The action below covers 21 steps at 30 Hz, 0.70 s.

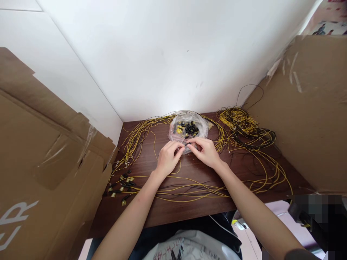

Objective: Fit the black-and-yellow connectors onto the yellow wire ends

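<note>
Over the near side of a clear plastic bag (200, 124), my left hand (168, 156) and my right hand (207, 151) meet fingertip to fingertip. Both are closed in a pinch around a small black piece (188, 144), mostly covered by the fingers. It resembles the small black parts (191, 129) in the bag, where yellow pieces (180, 129) also lie. A thin yellow cable (155, 144) runs behind my left hand and curls out below it; whether its end is between my fingers cannot be made out.
Yellow cables (135, 139) arc across the brown tabletop (189, 173), with black-and-yellow ends (127, 182) at the left. A coiled yellow and black bundle (241, 122) lies at the back right. Cardboard (40, 144) stands left, more cardboard (309, 119) right; a white wall (173, 61) closes the back.
</note>
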Motion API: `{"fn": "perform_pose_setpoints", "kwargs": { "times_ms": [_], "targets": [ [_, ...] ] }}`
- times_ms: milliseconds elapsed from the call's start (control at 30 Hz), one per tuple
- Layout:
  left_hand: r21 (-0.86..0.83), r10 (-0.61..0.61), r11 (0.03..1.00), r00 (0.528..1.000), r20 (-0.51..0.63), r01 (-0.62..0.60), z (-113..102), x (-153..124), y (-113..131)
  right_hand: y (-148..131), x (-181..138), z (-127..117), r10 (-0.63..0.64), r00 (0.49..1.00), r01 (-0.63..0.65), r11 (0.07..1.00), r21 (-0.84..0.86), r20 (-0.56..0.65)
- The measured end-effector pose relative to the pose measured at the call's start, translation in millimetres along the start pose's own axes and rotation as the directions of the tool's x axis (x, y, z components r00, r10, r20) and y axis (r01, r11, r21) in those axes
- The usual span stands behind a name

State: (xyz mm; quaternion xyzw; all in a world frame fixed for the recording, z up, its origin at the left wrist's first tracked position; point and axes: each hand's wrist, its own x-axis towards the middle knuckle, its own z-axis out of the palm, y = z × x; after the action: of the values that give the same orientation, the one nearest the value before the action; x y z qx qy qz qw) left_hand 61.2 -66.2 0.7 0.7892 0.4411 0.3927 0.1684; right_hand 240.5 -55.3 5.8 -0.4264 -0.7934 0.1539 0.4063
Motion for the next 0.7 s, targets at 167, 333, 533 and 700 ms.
{"fn": "perform_pose_setpoints", "kwargs": {
  "times_ms": [167, 333, 533, 700],
  "targets": [
    [-0.003, -0.010, 1.000, 1.000, 0.002, 0.010, 0.3, 0.6, -1.1, -0.5, -0.3, 1.5, 0.008, 1.000, -0.009, 1.000, -0.024, -0.007],
    [-0.032, -0.026, 0.999, 1.000, -0.007, 0.026, 0.9, 1.1, -1.9, 0.8, 0.0, 0.3, 0.056, 0.995, -0.060, 0.997, -0.047, -0.081],
    [-0.035, -0.017, 0.999, 1.000, 0.000, 0.017, 0.1, 1.3, -0.7, 3.3, 1.7, -2.7, 0.112, 0.976, -0.124, 0.991, -0.056, -0.188],
    [-0.027, -0.008, 1.000, 1.000, 0.013, 0.008, -0.8, 1.3, 0.7, 3.8, 2.6, -4.2, 0.140, 0.960, -0.164, 0.983, -0.082, -0.241]
  ]
}}
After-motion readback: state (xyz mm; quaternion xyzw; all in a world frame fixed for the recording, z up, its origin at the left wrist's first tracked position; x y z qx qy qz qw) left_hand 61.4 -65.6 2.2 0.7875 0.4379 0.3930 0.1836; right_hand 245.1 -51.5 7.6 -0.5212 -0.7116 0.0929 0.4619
